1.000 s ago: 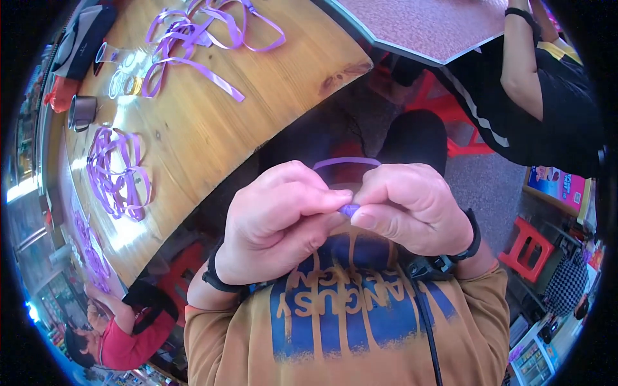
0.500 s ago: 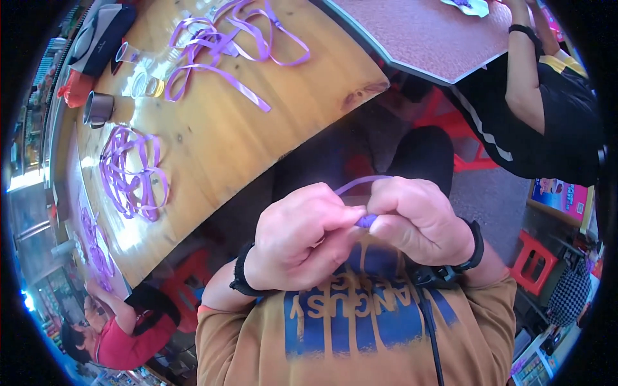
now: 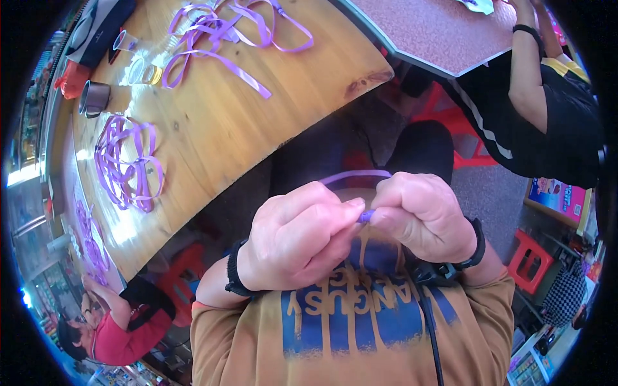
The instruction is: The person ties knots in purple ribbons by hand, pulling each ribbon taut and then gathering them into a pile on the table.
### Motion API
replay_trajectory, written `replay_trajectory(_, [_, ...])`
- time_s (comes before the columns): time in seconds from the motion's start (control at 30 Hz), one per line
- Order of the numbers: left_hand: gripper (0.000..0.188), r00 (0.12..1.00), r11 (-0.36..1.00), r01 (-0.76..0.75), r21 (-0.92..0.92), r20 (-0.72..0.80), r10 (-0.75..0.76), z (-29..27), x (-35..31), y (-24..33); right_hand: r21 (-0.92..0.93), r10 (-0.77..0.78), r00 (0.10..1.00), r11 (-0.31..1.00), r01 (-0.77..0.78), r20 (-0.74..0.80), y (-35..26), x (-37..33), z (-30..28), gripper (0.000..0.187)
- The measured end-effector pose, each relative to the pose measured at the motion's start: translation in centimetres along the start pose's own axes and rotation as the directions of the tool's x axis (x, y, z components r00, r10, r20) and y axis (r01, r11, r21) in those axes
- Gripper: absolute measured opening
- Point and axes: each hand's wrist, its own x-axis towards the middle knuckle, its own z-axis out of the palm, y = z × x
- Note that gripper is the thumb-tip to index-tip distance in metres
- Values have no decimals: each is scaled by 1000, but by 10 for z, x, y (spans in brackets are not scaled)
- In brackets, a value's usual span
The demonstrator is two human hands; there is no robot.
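Observation:
A purple ribbon [image 3: 353,174] loops up behind my hands in front of my chest. Its small bunched purple piece [image 3: 366,216], perhaps a knot, shows between my fingertips. My left hand [image 3: 297,237] pinches one side of it with thumb and forefinger, the other fingers curled in. From the other side my right hand [image 3: 421,215] grips the ribbon between thumb and bent forefinger. Most of what lies inside both hands is hidden by the fingers. The hands are close together, held off the table, over my brown shirt.
On the wooden table [image 3: 225,135] lie a coiled purple ribbon bundle [image 3: 134,168] and a looser heap of ribbons [image 3: 261,29]. A dark cup [image 3: 96,98] stands near them. People sit at right and lower left. Red stools [image 3: 529,260] stand on the floor.
My left hand has shifted slightly left, and the ribbon loop behind the hands shows wider. Both hands keep their pinch. The view has moved a little.

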Motion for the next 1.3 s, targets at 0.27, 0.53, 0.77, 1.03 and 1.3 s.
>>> replay_trajectory(0.27, [22,998,998,-57,0,30,57,2,-2,0,-49,18,999,999,-16,35,-4,-3,-1,15])
replay_trajectory(0.53, [19,995,934,99,-344,36,-92,4,-9,-15,97,8,1000,995,-7,-6,7,-1,6,17])
replay_trajectory(0.77, [23,998,873,-6,-488,-58,-25,11,-14,-23,274,-33,999,961,40,-29,14,2,15,21])
replay_trajectory(1.03, [22,979,827,-86,-555,-203,-34,23,-18,-30,422,18,997,906,13,-70,23,1,26,23])
replay_trajectory(1.3, [25,964,914,-145,-378,-262,45,21,-19,-28,116,-103,992,987,111,-77,13,6,25,22])
